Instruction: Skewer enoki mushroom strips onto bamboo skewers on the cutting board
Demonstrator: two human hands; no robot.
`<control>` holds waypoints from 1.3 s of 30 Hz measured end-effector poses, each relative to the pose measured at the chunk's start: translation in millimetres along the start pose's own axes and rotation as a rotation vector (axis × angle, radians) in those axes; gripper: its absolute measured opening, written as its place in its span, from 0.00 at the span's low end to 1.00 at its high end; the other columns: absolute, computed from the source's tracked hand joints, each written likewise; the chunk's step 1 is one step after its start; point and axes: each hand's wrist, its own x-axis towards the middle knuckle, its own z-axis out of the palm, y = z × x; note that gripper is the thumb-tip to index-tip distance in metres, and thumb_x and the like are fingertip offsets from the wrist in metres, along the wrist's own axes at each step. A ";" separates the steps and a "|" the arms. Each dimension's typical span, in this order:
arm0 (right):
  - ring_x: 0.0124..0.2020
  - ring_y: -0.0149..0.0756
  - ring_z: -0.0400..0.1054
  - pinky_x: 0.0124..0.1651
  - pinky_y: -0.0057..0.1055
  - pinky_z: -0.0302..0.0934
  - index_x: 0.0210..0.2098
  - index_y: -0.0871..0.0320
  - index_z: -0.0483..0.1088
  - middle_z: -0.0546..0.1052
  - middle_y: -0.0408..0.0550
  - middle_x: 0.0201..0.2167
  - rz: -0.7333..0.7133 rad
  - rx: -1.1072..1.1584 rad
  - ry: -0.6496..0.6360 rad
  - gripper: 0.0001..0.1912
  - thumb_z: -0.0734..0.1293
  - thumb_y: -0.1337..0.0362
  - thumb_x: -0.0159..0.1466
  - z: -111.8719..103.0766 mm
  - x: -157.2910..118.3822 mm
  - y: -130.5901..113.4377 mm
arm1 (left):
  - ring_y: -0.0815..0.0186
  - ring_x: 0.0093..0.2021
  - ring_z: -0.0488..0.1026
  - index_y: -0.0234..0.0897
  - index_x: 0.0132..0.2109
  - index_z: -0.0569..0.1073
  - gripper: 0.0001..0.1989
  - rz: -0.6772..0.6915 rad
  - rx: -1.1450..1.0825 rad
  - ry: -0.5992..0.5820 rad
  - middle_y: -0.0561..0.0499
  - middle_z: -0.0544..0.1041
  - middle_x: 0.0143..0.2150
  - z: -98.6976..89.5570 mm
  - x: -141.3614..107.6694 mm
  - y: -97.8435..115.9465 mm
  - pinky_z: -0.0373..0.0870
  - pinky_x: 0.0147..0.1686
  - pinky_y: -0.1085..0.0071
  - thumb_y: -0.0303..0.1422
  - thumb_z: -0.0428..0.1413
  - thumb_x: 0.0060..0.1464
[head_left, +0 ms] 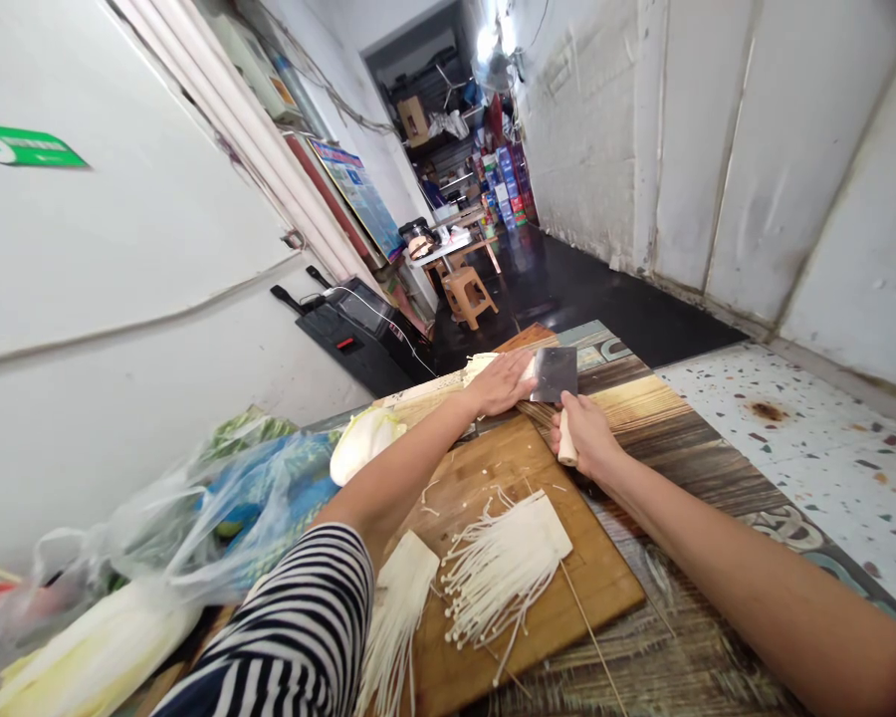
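Observation:
My right hand (pixel 586 434) is wrapped round the pale wooden handle of a cleaver (pixel 556 374), whose broad blade stands at the far side of the chopping board (pixel 597 568). My left hand (pixel 502 384) lies with outstretched fingers over a pale bundle beside the blade. Much of that bundle is hidden under the hand; more pale strands (pixel 476 366) show behind it. Nearer, a flat fan of enoki mushrooms (pixel 519 558) rests on the board with thin skewers (pixel 588 627) by it. A second enoki fan (pixel 401 607) lies to the left, partly behind my striped sleeve.
Left of the board are a cut Chinese cabbage (pixel 359 443), clear and blue plastic bags (pixel 261 498) and a larger cabbage (pixel 105 642). Beyond the wood-patterned table (pixel 649 448) stand a black machine (pixel 358 329) and an orange stool (pixel 469 295).

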 end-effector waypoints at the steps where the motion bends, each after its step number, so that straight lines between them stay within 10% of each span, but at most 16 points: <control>1: 0.28 0.26 0.66 0.28 0.26 0.64 0.48 0.61 0.67 0.72 0.44 0.35 0.001 0.000 0.003 0.16 0.62 0.56 0.67 0.5 -0.1 0.0 | 0.63 0.72 0.40 0.29 0.69 0.45 0.35 0.003 -0.002 0.003 0.42 0.45 0.72 0.2 0.2 -0.4 0.38 0.68 0.65 0.48 0.30 0.64; 39: 0.42 0.35 0.70 0.42 0.38 0.69 0.53 0.59 0.66 0.72 0.51 0.47 0.031 -0.198 0.055 0.19 0.64 0.56 0.66 29.4 2.2 -18.0 | 0.66 0.72 0.32 0.29 0.70 0.42 0.37 -0.027 -0.182 -0.028 0.48 0.38 0.73 0.3 -7.0 -2.7 0.33 0.69 0.68 0.51 0.27 0.64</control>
